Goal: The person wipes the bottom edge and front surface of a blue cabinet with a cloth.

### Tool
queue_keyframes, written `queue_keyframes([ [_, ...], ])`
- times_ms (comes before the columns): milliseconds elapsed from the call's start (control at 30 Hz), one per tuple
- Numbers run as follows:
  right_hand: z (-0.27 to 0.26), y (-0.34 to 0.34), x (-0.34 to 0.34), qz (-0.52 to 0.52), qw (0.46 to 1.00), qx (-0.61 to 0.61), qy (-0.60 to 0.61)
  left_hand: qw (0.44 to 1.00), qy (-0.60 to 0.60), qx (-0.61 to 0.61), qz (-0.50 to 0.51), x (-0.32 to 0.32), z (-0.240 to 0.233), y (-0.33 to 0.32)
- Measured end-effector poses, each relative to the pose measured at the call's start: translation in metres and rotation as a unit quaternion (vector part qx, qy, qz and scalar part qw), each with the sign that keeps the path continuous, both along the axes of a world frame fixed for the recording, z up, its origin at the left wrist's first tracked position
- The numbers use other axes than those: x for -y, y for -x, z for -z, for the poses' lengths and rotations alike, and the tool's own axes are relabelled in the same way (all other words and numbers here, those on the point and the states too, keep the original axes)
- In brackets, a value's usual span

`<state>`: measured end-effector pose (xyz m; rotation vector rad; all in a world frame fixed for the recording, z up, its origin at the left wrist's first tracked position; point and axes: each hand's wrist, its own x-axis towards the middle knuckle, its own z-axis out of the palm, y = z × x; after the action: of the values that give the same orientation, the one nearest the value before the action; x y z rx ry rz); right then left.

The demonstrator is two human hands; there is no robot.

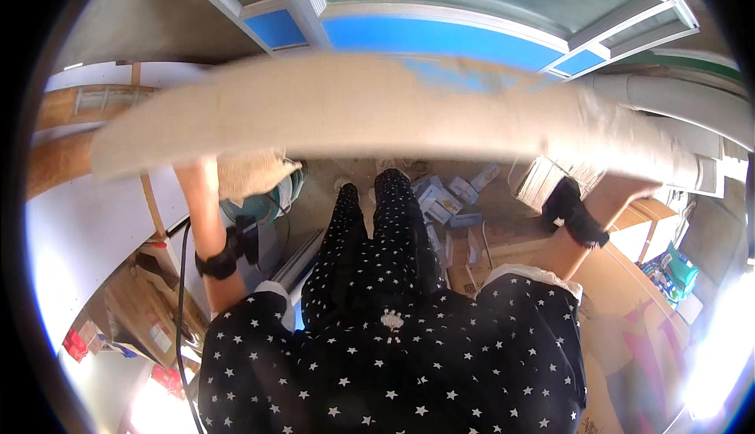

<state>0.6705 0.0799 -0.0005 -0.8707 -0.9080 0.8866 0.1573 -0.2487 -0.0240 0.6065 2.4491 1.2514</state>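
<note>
A long beige sheet (365, 109), perhaps cloth or cardboard, spans the view in front of me, raised and blurred. Both my forearms reach up to it. My left hand (196, 168) meets its lower edge at the left; the fingers are hidden behind it. At the right end, my right hand (644, 187) is mostly covered by the sheet too, and only the part by the wrist shows. Each wrist wears a black band, one on the left (217, 263) and one on the right (587, 230). A smaller beige piece (253, 176) with a frayed edge hangs below the sheet near my left forearm.
Several small white-and-blue boxes (439, 203) lie on the floor beyond my feet. Cardboard boxes (507, 236) stand to the right, near a bundle of flat pieces (545, 183). At left are a white panel (94, 233), a green round container (253, 209) and a black cable (181, 316).
</note>
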Motion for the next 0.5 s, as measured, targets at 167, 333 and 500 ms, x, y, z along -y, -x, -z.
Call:
queue_keyframes([
  [167,-0.015,0.06,-0.038,0.043,0.996,-0.069,0.029,0.999,-0.027,-0.036,-0.023,-0.096,-0.035,-0.011],
  [333,-0.001,0.079,-0.118,0.08,0.992,-0.013,0.096,0.994,0.07,-0.073,-0.038,-0.16,-0.019,0.021],
  [500,0.005,0.115,-0.161,0.076,0.984,-0.004,0.161,0.992,0.081,-0.098,-0.014,-0.199,-0.022,0.042],
])
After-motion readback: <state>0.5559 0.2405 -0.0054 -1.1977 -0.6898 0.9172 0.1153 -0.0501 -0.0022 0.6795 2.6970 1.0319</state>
